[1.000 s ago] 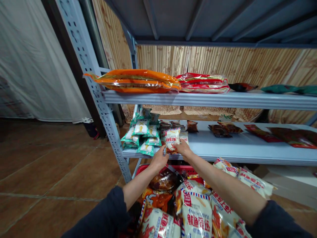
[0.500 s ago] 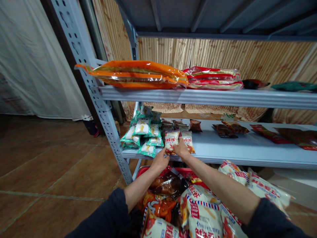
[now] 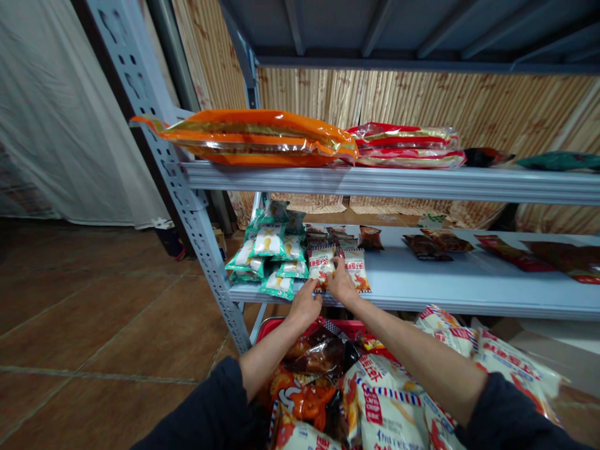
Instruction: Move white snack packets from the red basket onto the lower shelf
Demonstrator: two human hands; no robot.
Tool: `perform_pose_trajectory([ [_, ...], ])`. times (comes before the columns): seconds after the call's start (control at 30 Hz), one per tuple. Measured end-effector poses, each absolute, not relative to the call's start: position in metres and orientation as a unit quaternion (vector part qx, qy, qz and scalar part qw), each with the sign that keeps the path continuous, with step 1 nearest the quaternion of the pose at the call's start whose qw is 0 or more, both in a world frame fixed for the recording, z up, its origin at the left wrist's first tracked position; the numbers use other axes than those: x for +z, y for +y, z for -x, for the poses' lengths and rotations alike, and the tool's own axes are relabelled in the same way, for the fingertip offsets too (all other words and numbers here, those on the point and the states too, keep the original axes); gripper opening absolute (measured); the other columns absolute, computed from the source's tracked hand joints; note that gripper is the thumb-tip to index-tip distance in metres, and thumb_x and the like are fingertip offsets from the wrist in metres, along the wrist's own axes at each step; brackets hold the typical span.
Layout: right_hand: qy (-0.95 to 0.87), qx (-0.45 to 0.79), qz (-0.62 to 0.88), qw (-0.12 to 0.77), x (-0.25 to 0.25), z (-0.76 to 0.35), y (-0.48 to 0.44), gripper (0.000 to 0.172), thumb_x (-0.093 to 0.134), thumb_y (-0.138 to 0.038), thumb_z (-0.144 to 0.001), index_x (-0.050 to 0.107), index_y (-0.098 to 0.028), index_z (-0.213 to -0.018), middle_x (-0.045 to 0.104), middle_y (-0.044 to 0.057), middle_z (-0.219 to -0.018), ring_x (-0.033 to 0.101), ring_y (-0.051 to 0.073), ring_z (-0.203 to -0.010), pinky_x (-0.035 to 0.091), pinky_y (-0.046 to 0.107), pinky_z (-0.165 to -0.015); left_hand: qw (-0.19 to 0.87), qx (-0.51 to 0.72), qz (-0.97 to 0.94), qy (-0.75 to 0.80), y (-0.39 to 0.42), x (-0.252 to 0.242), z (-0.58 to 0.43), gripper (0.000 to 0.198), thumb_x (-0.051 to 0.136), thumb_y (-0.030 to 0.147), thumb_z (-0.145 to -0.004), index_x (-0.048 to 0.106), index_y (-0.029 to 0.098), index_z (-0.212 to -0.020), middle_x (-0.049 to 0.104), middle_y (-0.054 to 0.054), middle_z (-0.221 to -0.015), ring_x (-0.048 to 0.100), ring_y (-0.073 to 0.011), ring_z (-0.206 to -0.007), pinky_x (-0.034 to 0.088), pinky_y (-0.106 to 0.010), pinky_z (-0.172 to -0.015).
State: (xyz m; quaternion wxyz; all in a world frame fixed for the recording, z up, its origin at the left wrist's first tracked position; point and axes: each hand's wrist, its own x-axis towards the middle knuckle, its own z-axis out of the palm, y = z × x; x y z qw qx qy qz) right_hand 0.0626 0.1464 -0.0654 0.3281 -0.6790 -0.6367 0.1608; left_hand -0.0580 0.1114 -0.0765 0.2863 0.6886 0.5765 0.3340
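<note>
A white-and-red snack bag (image 3: 320,265) with striped ends lies on the lower shelf. My right hand (image 3: 342,284) is at its right edge, thumb and fingers curled around that side. By the bag's lower left corner is my left hand (image 3: 304,304), thumb and fingertips apart. A matching snack bag (image 3: 357,269) lies just right of the first, partly covered by my right hand. To the left is a heap of green-and-white packets (image 3: 269,244). Small dark packets sit behind the two bags.
Below, a red basket (image 3: 269,325) holds several larger snack bags (image 3: 391,412). More white bags (image 3: 515,362) are at the right. The upper shelf edge (image 3: 375,181) crosses above my hands, carrying an orange package (image 3: 262,137). A perforated post (image 3: 187,206) stands left.
The left snack bag has shifted slightly left and settled lower against the shelf. My right hand has moved slightly left with it; my left hand stays close to its lower corner.
</note>
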Motion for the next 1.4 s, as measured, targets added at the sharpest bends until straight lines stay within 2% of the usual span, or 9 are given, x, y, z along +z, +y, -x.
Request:
perform_pose_trajectory([
  [0.1, -0.675, 0.122, 0.664, 0.297, -0.065, -0.063, 0.143, 0.040, 0.042, -0.025, -0.082, 0.035, -0.015, -0.120, 0.056, 0.013, -0.107, 0.054, 0.021, -0.098, 0.040, 0.031, -0.080, 0.271, 0.328, -0.700, 0.574, 0.114, -0.079, 0.055, 0.046, 0.046, 0.013, -0.074, 0.050, 0.014, -0.120, 0.043, -0.011, -0.134, 0.036, -0.0195, -0.125, 0.023, -0.032, -0.105],
  [0.23, -0.716, 0.072, 0.665, 0.200, -0.057, -0.063, 0.133, 0.051, 0.045, -0.028, -0.080, 0.030, -0.019, -0.128, 0.046, 0.015, -0.123, 0.054, 0.024, -0.098, 0.041, 0.033, -0.079, 0.263, 0.319, -0.706, 0.575, 0.115, -0.083, 0.052, 0.048, 0.045, 0.012, -0.074, 0.048, 0.012, -0.122, 0.039, -0.011, -0.136, 0.032, -0.0197, -0.128, 0.021, -0.031, -0.106],
  [0.37, -0.748, -0.041, 0.647, 0.146, -0.052, -0.066, 0.122, 0.060, 0.047, -0.025, -0.079, 0.023, -0.022, -0.134, 0.033, 0.015, -0.136, 0.044, 0.027, -0.111, 0.039, 0.038, -0.085, 0.261, 0.315, -0.705, 0.580, 0.112, -0.082, 0.052, 0.050, 0.045, 0.013, -0.074, 0.046, 0.013, -0.125, 0.035, -0.011, -0.139, 0.031, -0.0198, -0.128, 0.021, -0.030, -0.106],
  [0.5, -0.777, -0.092, 0.608, 0.131, -0.055, -0.071, 0.120, 0.058, 0.044, -0.019, -0.080, 0.024, -0.026, -0.134, 0.025, 0.013, -0.142, 0.041, 0.027, -0.114, 0.038, 0.038, -0.086, 0.257, 0.292, -0.710, 0.588, 0.108, -0.078, 0.050, 0.051, 0.044, 0.013, -0.075, 0.045, 0.007, -0.125, 0.032, -0.015, -0.140, 0.029, -0.0215, -0.129, 0.020, -0.030, -0.106],
  [0.6, -0.797, -0.073, 0.588, 0.118, -0.059, -0.073, 0.123, 0.054, 0.042, -0.018, -0.081, 0.028, -0.026, -0.133, 0.022, 0.012, -0.143, 0.042, 0.028, -0.113, 0.041, 0.039, -0.083, 0.253, 0.286, -0.713, 0.588, 0.106, -0.076, 0.049, 0.051, 0.044, 0.014, -0.075, 0.045, 0.006, -0.125, 0.031, -0.016, -0.140, 0.028, -0.0215, -0.130, 0.020, -0.028, -0.107],
  [0.77, -0.799, -0.050, 0.588, 0.118, -0.061, -0.073, 0.128, 0.059, 0.046, -0.018, -0.078, 0.028, -0.026, -0.133, 0.020, 0.012, -0.145, 0.044, 0.030, -0.113, 0.042, 0.040, -0.082, 0.247, 0.277, -0.716, 0.591, 0.107, -0.078, 0.049, 0.054, 0.045, 0.015, -0.075, 0.041, 0.005, -0.128, 0.028, -0.017, -0.141, 0.025, -0.0225, -0.131, 0.019, -0.030, -0.107],
  [0.9, -0.791, -0.035, 0.600, 0.117, -0.058, -0.071, 0.129, 0.061, 0.048, -0.017, -0.076, 0.028, -0.029, -0.133, 0.014, 0.009, -0.147, 0.044, 0.030, -0.113, 0.043, 0.039, -0.080, 0.255, 0.283, -0.713, 0.589, 0.110, -0.080, 0.048, 0.056, 0.045, 0.014, -0.074, 0.041, 0.009, -0.129, 0.028, -0.014, -0.142, 0.024, -0.0214, -0.131, 0.021, -0.031, -0.106],
  [1.13, -0.793, -0.048, 0.594, 0.128, -0.058, -0.065, 0.134, 0.057, 0.046, -0.013, -0.076, 0.033, -0.021, -0.130, 0.015, 0.012, -0.146, 0.045, 0.028, -0.111, 0.043, 0.039, -0.082, 0.266, 0.301, -0.704, 0.586, 0.114, -0.080, 0.044, 0.055, 0.045, 0.010, -0.071, 0.043, 0.010, -0.126, 0.030, -0.013, -0.141, 0.024, -0.0217, -0.131, 0.020, -0.031, -0.107],
  [1.4, -0.813, -0.047, 0.562, 0.142, -0.056, -0.064, 0.134, 0.055, 0.047, -0.011, -0.075, 0.036, -0.021, -0.128, 0.021, 0.010, -0.145, 0.036, 0.026, -0.120, 0.039, 0.037, -0.091, 0.253, 0.306, -0.707, 0.585, 0.112, -0.076, 0.044, 0.053, 0.044, 0.008, -0.071, 0.046, 0.010, -0.123, 0.033, -0.013, -0.140, 0.028, -0.0210, -0.130, 0.021, -0.030, -0.106],
])
